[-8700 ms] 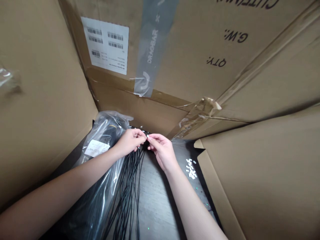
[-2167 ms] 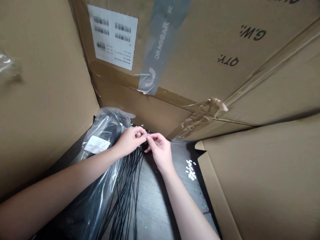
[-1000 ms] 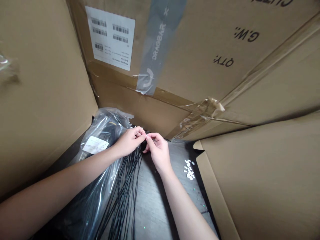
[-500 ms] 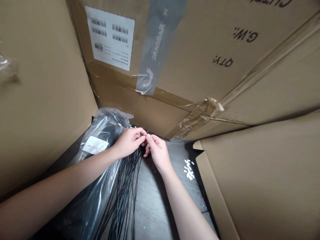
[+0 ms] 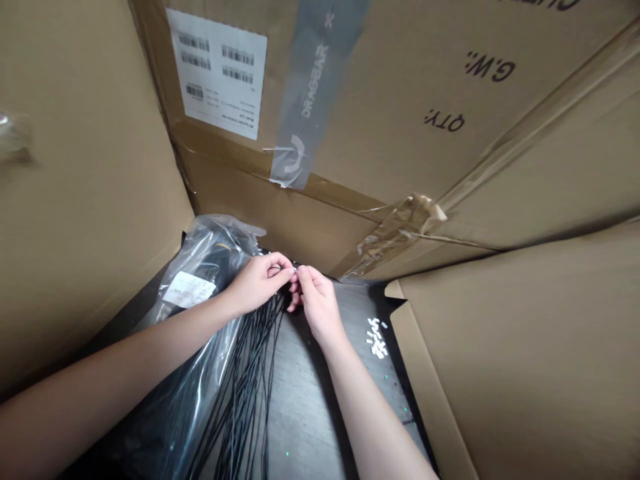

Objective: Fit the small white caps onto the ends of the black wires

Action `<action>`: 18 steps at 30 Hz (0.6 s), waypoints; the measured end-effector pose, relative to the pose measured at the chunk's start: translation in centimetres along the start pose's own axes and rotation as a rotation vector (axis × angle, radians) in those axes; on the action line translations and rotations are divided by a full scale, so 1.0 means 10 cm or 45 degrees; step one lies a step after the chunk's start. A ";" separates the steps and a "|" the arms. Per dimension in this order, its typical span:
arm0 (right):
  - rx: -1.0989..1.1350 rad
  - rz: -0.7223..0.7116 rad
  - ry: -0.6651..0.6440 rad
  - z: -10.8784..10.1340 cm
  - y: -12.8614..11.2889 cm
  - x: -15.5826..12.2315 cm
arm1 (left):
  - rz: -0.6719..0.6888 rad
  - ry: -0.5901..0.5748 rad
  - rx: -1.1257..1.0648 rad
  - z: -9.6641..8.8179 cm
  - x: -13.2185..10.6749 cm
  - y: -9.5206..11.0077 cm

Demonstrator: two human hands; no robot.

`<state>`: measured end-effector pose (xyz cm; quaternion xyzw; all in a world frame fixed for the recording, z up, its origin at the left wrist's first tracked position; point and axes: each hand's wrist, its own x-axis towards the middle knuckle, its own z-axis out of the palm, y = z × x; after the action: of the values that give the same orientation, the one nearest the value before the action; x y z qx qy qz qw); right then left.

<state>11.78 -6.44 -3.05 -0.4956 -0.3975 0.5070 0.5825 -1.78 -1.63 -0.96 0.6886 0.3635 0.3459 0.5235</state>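
Two bare hands meet near the far edge of a dark worktop (image 5: pixel 305 413), boxed in by flaps of a brown corrugated cardboard carton (image 5: pixel 95 200). The left hand (image 5: pixel 259 283) curls closed around the top of a loose bunch of thin black cables (image 5: pixel 253 380), which fall from it toward the near edge. The right hand (image 5: pixel 316 305) sits just beside it, thumb and forefinger pinched together, the fingertips (image 5: pixel 300 275) at the top of the cables; whatever they pinch is too small to tell. A clear plastic bag (image 5: pixel 200 257) with dark contents and a white label lies under the left forearm (image 5: pixel 125 347). Small white pieces (image 5: pixel 377 339) lie on the worktop, right of the right hand.
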 end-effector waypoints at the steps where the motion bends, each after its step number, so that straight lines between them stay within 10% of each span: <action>1: -0.003 -0.004 0.002 0.00 0.00 0.00 | -0.011 0.006 -0.009 0.00 0.01 0.00; 18: 0.279 0.014 0.080 -0.03 -0.03 0.03 | 0.010 0.076 -0.047 -0.02 0.05 0.03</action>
<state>12.16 -6.20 -2.78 -0.4467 -0.3184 0.5348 0.6427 -1.73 -1.18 -0.59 0.6696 0.3697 0.3751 0.5237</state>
